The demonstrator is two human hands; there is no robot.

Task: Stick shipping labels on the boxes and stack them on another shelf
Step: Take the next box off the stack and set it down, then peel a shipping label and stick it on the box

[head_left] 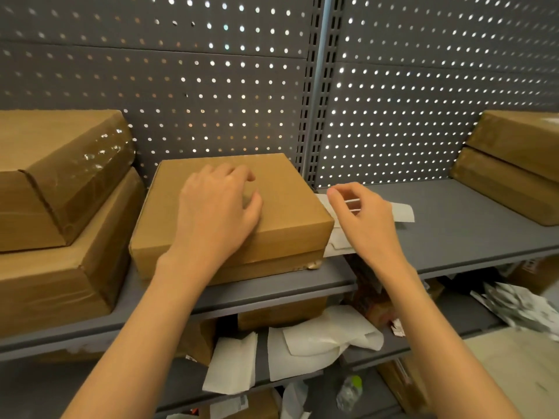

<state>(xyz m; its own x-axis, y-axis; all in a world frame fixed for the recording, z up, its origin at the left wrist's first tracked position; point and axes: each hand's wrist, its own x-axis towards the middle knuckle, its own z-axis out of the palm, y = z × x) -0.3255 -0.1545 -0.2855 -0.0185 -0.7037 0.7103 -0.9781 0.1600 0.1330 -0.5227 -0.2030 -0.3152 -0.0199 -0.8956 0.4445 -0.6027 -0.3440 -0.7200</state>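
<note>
Box (290,207) mid-shelf, unlabelled on top. Two-box stack (60,207) at far left. Left hand (216,211) rests on the lid, fingers loosely bent, holding nothing, likely steadying it. Right hand (361,219) hovers over the label sheets (403,211) just beside the box, fingers relaxed, nothing pinched. Labelled stack (514,164) far right.

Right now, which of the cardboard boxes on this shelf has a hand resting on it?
The middle box, standing alone. The left hand rests on its top. The stacked boxes at left and stacked boxes at right are untouched.
</note>
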